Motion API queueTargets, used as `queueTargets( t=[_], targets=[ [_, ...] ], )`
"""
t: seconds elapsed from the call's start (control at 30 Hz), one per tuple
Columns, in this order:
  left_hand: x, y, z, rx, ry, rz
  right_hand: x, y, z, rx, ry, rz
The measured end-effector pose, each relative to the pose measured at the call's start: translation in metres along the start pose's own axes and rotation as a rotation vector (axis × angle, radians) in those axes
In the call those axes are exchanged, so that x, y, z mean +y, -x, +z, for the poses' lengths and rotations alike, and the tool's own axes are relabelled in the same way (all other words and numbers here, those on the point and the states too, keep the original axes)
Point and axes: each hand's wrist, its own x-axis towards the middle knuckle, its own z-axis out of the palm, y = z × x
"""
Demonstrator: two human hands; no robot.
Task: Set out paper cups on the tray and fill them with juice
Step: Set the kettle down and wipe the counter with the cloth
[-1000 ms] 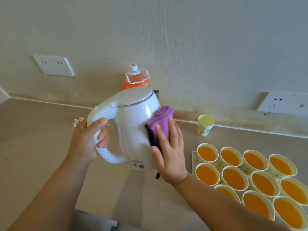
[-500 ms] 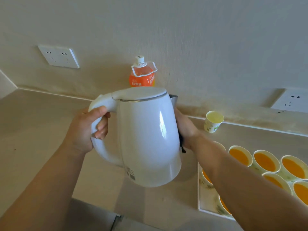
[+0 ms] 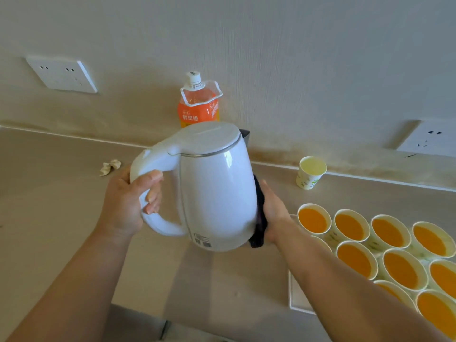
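– Beige counter [image 3: 61, 218], pale wall behind. Where are the cups [image 3: 353, 259]?
– On the white tray [image 3: 296, 292] at the right, packed close and filled with orange juice. One more cup [image 3: 310, 172] stands apart by the wall, with something pale in it.
– And the bottle [image 3: 198, 104]?
– Upright against the wall, behind the kettle [image 3: 217, 188].
– Who has the kettle?
– The left hand [image 3: 128, 201] has its fingers curled round the handle and holds it tilted above the counter.
– The right hand [image 3: 274, 211]?
– It presses a dark cloth [image 3: 260, 218] against the kettle's far side. The one finger that shows lies straight; the others are hidden.
– Anything else?
– Crumpled paper [image 3: 110, 167] at the left, near the wall.
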Motion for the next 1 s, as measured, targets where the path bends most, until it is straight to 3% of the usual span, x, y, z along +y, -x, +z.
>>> queueTargets(
  t=[0.17,0.4,0.47,0.53,0.6,0.63,0.8,1.0],
  targets=[
    [-0.002,-0.009,-0.007,0.049,-0.05,0.012,0.02,-0.027,-0.005,-0.137,-0.235,0.055],
    [-0.011,-0.014,-0.018,0.115,-0.088,0.082,0.029,-0.026,-0.003,-0.103,-0.291,0.071],
    [-0.01,-0.015,-0.022,0.119,-0.085,0.072,0.022,-0.031,-0.003,0.067,-0.053,-0.072],
    [-0.01,-0.015,-0.027,0.1,-0.138,0.054,0.008,-0.042,-0.004,0.328,0.328,-0.34],
    [-0.012,-0.013,-0.031,0.098,-0.178,0.044,-0.008,-0.063,-0.01,0.454,0.584,-0.552],
    [-0.014,-0.012,-0.034,0.099,-0.183,0.051,-0.015,-0.079,-0.013,0.49,0.701,-0.554],
    [-0.027,-0.003,-0.045,0.109,-0.236,0.061,-0.017,-0.147,-0.027,0.569,1.44,-0.185],
    [-0.036,0.003,-0.057,0.126,-0.206,0.005,-0.015,-0.171,-0.009,0.597,1.602,-0.224]
  ],
)
